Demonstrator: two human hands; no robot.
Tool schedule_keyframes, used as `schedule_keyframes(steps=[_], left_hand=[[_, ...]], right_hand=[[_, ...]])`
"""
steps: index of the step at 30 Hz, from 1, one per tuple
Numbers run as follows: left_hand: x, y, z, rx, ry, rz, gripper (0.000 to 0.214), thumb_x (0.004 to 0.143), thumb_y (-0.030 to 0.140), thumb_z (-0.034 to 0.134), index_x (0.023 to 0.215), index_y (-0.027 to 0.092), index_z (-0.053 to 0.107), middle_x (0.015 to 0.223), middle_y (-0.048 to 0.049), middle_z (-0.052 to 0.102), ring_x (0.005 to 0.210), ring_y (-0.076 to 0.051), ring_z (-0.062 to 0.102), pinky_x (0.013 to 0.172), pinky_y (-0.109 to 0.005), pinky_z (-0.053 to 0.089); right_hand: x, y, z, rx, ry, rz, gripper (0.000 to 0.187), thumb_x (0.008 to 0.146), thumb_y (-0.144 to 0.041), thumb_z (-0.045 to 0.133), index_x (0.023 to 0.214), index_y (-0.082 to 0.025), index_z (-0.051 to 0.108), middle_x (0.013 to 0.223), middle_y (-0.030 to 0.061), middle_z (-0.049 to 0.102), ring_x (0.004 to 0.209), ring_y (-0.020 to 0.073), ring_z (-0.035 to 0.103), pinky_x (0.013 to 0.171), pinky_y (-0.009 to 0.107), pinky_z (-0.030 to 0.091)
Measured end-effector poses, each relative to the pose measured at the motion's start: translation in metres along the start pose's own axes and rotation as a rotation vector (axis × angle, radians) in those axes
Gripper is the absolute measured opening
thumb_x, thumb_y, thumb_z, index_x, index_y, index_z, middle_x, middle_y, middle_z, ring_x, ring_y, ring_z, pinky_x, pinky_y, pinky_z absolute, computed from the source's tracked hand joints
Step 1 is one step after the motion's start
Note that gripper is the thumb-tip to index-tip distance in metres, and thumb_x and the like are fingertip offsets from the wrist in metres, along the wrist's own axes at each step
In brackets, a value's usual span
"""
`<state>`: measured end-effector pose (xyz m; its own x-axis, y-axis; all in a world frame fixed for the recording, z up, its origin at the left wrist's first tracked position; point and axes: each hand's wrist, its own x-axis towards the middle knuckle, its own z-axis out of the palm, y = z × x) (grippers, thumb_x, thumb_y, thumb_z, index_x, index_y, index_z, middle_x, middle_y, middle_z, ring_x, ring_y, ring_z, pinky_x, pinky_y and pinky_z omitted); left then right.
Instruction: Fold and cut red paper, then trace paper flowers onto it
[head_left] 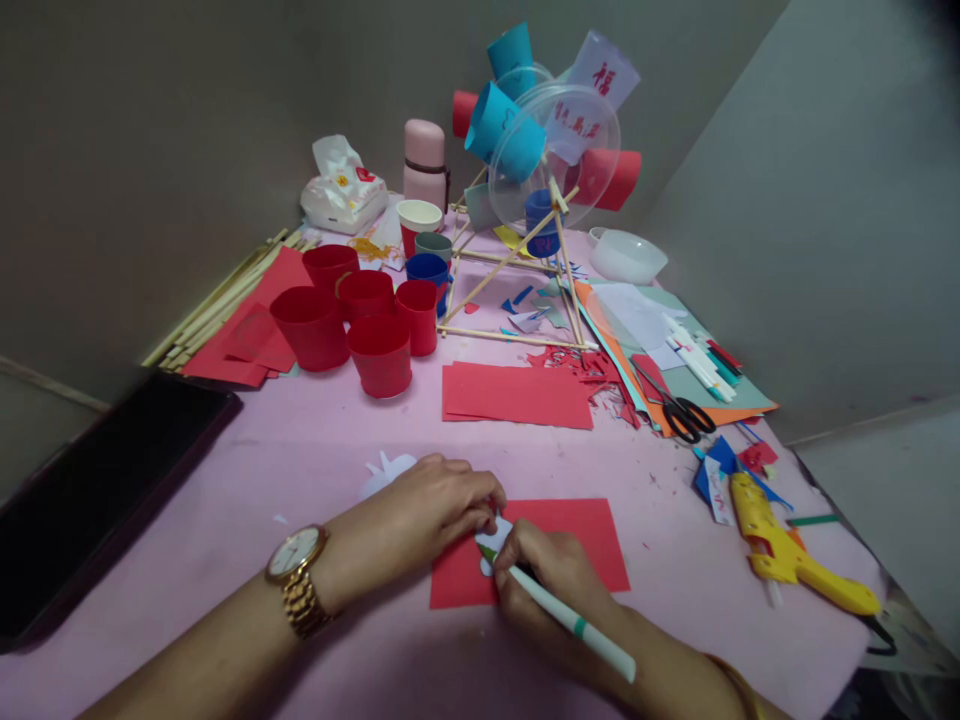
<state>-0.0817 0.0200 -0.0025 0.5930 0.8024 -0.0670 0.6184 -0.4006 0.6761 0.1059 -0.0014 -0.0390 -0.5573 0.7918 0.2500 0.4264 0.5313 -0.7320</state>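
Observation:
My left hand (439, 500) is curled, its fingertips pressing a small white paper cutout (496, 532) onto a red paper sheet (577, 545) near the table's front edge. A gold watch sits on that wrist. My right hand (547, 580) grips a white pen with a green band (570, 622), its tip touching the cutout's edge. Another white paper shape (386, 470) lies just left of my left hand.
Several red paper cups (352, 325) stand at the left, beside red sheets and wooden sticks (217, 305). A stick-framed cup wheel (540, 140) rises behind. A red strip (517, 395), scissors (682, 412), markers (697, 360) and a yellow glue gun (787, 550) lie right. A dark tablet (97, 490) rests left.

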Motion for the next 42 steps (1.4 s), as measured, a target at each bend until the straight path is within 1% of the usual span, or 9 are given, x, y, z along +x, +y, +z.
schedule_keyframes(steps=[8,14,18,24,29,34,36,39,42], left_hand=[[0.000,0.001,-0.001,-0.009,0.006,-0.003,0.012,0.093,0.021,0.046,0.090,0.023,0.058,0.086,0.0029,0.064,0.082,-0.015,0.056,0.077,-0.027,0.035],[0.000,0.001,-0.001,-0.004,0.019,0.015,0.013,0.093,0.020,0.046,0.090,0.023,0.058,0.084,0.0029,0.064,0.080,-0.015,0.057,0.075,-0.027,0.035],[0.001,0.001,-0.002,0.007,0.006,-0.003,0.013,0.093,0.020,0.045,0.089,0.023,0.058,0.084,0.0024,0.063,0.080,-0.015,0.056,0.075,-0.027,0.035],[0.001,0.002,-0.002,0.008,0.010,-0.003,0.013,0.093,0.021,0.046,0.088,0.022,0.058,0.083,0.0020,0.063,0.079,-0.015,0.056,0.074,-0.027,0.035],[0.001,0.004,-0.003,0.004,0.016,-0.006,0.013,0.092,0.021,0.047,0.087,0.022,0.059,0.082,0.0025,0.064,0.078,-0.014,0.056,0.074,-0.027,0.036],[0.001,0.007,-0.005,-0.007,0.003,-0.019,0.014,0.092,0.020,0.047,0.085,0.021,0.060,0.082,0.0017,0.064,0.078,-0.015,0.057,0.074,-0.027,0.036],[0.001,0.006,-0.005,-0.007,0.003,-0.016,0.014,0.092,0.020,0.047,0.086,0.021,0.059,0.083,0.0015,0.064,0.078,-0.015,0.057,0.074,-0.028,0.036],[0.001,0.004,-0.002,-0.002,0.013,0.001,0.014,0.092,0.021,0.046,0.087,0.022,0.059,0.082,0.0015,0.064,0.078,-0.015,0.057,0.074,-0.028,0.036],[0.001,0.001,-0.001,0.005,0.015,0.009,0.013,0.092,0.020,0.046,0.088,0.022,0.059,0.083,0.0020,0.064,0.079,-0.015,0.057,0.074,-0.028,0.036]], right_hand=[[-0.003,0.003,-0.001,0.027,-0.021,0.024,0.018,0.063,-0.008,0.039,0.069,-0.022,0.048,0.051,-0.0039,0.054,0.039,0.0095,0.046,0.041,0.017,0.034],[-0.003,0.001,-0.003,0.000,-0.011,0.005,0.017,0.065,-0.008,0.038,0.069,-0.022,0.045,0.049,-0.0049,0.051,0.037,0.0094,0.042,0.040,0.018,0.033],[-0.002,-0.002,-0.005,-0.002,-0.011,0.012,0.016,0.067,-0.009,0.037,0.068,-0.023,0.044,0.048,-0.0048,0.050,0.036,0.0093,0.041,0.038,0.018,0.031],[-0.001,-0.004,-0.008,0.004,-0.021,0.014,0.015,0.067,-0.009,0.037,0.069,-0.022,0.045,0.049,-0.0034,0.053,0.037,0.0094,0.043,0.038,0.018,0.033],[-0.001,-0.005,-0.007,0.053,-0.019,0.067,0.014,0.067,-0.010,0.038,0.067,-0.023,0.044,0.049,-0.0051,0.049,0.037,0.0087,0.040,0.038,0.017,0.031],[0.002,-0.009,-0.013,0.162,-0.025,0.153,0.010,0.067,-0.014,0.039,0.064,-0.023,0.042,0.047,-0.0059,0.045,0.037,0.0087,0.037,0.037,0.018,0.030],[0.003,-0.011,-0.015,0.177,-0.032,0.147,0.009,0.069,-0.015,0.039,0.065,-0.023,0.042,0.048,-0.0056,0.045,0.038,0.0090,0.038,0.038,0.018,0.031],[0.003,-0.011,-0.014,0.152,-0.063,0.099,0.010,0.071,-0.014,0.038,0.067,-0.023,0.042,0.048,-0.0057,0.045,0.038,0.0092,0.037,0.038,0.019,0.031],[0.003,-0.009,-0.011,0.113,-0.081,0.091,0.011,0.070,-0.013,0.038,0.068,-0.023,0.043,0.049,-0.0053,0.047,0.039,0.0093,0.039,0.039,0.018,0.031]])
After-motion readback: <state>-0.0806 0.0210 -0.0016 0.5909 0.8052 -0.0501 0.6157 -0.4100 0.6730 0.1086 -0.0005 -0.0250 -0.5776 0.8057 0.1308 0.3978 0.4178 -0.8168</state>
